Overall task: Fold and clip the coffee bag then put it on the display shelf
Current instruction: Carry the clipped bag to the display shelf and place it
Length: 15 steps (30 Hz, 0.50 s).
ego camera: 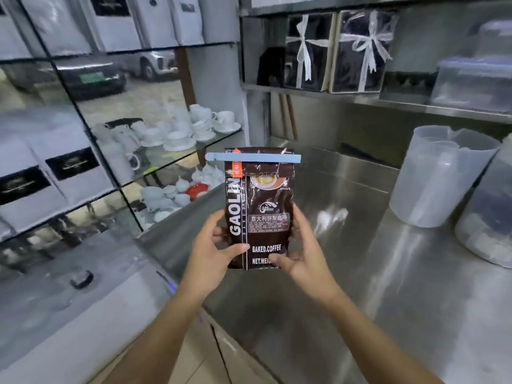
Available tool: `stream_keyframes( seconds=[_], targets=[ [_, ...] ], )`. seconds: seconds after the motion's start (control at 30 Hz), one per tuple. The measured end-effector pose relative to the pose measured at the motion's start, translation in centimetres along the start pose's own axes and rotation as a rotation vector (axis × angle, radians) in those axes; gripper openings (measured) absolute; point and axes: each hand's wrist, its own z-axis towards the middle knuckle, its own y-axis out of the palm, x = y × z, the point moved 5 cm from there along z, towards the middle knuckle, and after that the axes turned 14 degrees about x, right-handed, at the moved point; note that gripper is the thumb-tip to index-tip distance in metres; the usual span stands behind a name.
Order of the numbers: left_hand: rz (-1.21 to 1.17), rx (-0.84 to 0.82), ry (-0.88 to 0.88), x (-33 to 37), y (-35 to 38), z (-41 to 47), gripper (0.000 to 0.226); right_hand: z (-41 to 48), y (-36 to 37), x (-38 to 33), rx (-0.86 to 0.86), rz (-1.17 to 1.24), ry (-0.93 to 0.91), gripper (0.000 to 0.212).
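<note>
A dark brown coffee bag (pixel 263 195) with white lettering is held upright in the air above the steel counter's left edge. Its top is folded over, and a light blue clip (pixel 253 157) is clamped across the fold. My left hand (pixel 213 245) grips the bag's lower left side, thumb on the front. My right hand (pixel 300 249) grips the lower right side, thumb on the front near the bottom. To the left stands a glass display shelf (pixel 177 159) with several tiers.
The glass shelves carry white bags with black labels (pixel 69 167) and white cups and teapots (pixel 182 128). On the steel counter (pixel 346 245) stand translucent plastic jugs (pixel 440 176) at right. A metal wall shelf holds ribboned dark gift boxes (pixel 360 51).
</note>
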Motion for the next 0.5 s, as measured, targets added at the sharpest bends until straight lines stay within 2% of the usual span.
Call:
stream_keyframes(
  seconds=[0.23,0.5],
  targets=[
    [0.023,0.322,0.027,2.5,-19.3,-1.8,0.068,-3.6,16.5,-8.1,-0.256,0.118,-0.128,0.098],
    [0.144,0.641,0.161,6.8,-43.3,-7.3,0.064,-12.6,36.4,-20.7,-0.547,0.262,-0.283,0.1]
  ],
)
